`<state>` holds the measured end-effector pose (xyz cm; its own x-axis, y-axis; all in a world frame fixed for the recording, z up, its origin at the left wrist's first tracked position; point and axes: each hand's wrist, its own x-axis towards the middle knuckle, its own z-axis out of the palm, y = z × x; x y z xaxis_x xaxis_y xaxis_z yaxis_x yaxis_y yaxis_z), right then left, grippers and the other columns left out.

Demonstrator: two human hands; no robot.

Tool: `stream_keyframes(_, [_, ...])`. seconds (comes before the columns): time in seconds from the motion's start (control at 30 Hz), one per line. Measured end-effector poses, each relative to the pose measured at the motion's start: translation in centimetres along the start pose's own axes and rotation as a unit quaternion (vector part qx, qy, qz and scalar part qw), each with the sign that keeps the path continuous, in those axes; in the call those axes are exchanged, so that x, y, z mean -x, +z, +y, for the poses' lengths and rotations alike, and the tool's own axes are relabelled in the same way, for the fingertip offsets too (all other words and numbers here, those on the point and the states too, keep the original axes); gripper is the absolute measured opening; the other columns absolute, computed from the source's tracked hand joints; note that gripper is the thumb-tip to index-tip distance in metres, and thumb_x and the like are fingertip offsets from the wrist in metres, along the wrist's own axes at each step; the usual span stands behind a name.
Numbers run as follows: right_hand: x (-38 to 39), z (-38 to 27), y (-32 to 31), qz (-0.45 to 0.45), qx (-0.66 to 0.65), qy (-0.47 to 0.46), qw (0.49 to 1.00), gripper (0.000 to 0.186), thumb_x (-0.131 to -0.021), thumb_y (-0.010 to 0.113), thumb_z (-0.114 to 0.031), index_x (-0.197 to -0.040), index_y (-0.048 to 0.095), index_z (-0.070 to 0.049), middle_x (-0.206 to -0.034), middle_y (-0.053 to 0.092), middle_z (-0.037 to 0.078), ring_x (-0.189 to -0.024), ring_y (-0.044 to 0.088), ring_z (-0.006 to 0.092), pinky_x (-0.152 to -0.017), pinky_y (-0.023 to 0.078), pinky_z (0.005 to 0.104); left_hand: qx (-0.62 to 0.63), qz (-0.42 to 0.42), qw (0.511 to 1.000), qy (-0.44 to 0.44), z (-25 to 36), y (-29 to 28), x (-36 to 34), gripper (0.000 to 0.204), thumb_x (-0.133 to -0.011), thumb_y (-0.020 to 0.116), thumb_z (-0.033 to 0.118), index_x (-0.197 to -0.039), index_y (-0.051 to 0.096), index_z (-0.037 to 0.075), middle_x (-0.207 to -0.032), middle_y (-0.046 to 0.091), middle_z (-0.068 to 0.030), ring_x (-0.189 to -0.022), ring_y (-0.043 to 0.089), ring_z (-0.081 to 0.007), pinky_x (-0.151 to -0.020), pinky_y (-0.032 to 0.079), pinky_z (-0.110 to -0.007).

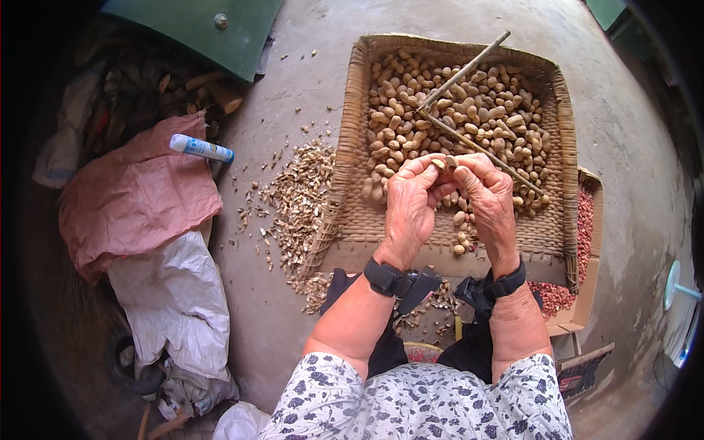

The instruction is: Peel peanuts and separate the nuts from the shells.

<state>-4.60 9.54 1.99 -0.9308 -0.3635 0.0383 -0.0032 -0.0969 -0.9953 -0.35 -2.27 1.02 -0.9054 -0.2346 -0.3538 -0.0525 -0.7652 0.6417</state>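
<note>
Over a woven basket, both hands meet and hold the two parts of a split peanut shell. My left hand pinches one shell half between thumb and fingers. Right beside it, my right hand grips the other shell piece. Whether a kernel is still inside cannot be made out. Unshelled peanuts fill the far part of the basket, and a few loose peanuts lie below my hands. A bent stick rests across the pile.
Broken shells are heaped on the floor left of the basket. A cardboard box of red kernels sits partly under its right side. Pink and white sacks lie at left, with a spray can on the pink one.
</note>
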Motion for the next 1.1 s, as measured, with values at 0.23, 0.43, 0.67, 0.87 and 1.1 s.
stream_keyframes(0.23, [0.0,-0.5,0.0,-0.003,-0.001,0.048,0.999,0.020,-0.087,0.060,-0.013,-0.096,0.064,0.004,-0.088,0.060,0.003,-0.078,0.055,0.0087,-0.071,0.043,0.0218,0.038,-0.004,0.999,-0.029,0.1,-0.2,-0.1,0.017,-0.091,0.047,0.004,-0.104,0.057,-0.002,-0.097,0.060,-0.0074,-0.086,0.060,-0.0148,-0.078,0.053,-0.027])
stream_keyframes(0.43, [-0.1,-0.3,0.0,-0.004,-0.048,0.081,0.996,0.018,-0.087,0.061,-0.013,-0.096,0.063,0.003,-0.087,0.061,0.002,-0.076,0.055,0.0075,-0.071,0.043,0.0213,0.044,0.007,0.998,-0.036,0.2,-0.1,-0.3,0.015,-0.090,0.049,0.003,-0.101,0.057,-0.002,-0.095,0.060,-0.0058,-0.085,0.060,-0.0132,-0.078,0.052,-0.026])
stream_keyframes(0.67, [0.0,-0.3,0.4,-0.055,0.050,-0.011,0.997,0.019,-0.078,0.068,-0.004,-0.095,0.063,0.000,-0.089,0.055,0.001,-0.078,0.055,0.0083,-0.071,0.045,0.0224,0.048,0.008,0.998,-0.037,-0.6,-1.5,-1.0,0.012,-0.088,0.052,0.002,-0.098,0.057,-0.002,-0.095,0.060,-0.0054,-0.082,0.060,-0.0127,-0.073,0.050,-0.024])
stream_keyframes(0.87, [0.0,0.4,0.2,-0.010,-0.008,0.021,1.000,0.017,-0.077,0.066,-0.002,-0.094,0.063,-0.002,-0.090,0.057,0.005,-0.080,0.059,0.0131,-0.068,0.047,0.0258,0.101,0.030,0.994,-0.032,-0.6,-0.7,-0.9,0.009,-0.085,0.056,0.002,-0.094,0.058,-0.001,-0.086,0.060,-0.0052,-0.073,0.060,-0.0118,-0.067,0.051,-0.022])
stream_keyframes(1.1, [-0.2,0.1,1.3,0.018,0.183,-0.045,0.982,0.029,-0.076,0.066,-0.004,-0.104,0.059,-0.002,-0.088,0.062,0.012,-0.079,0.062,0.0210,-0.071,0.049,0.0298,-0.023,0.006,1.000,-0.016,0.2,-0.3,-0.5,0.012,-0.087,0.055,0.004,-0.098,0.061,0.001,-0.089,0.063,-0.0039,-0.078,0.060,-0.0104,-0.069,0.051,-0.022])
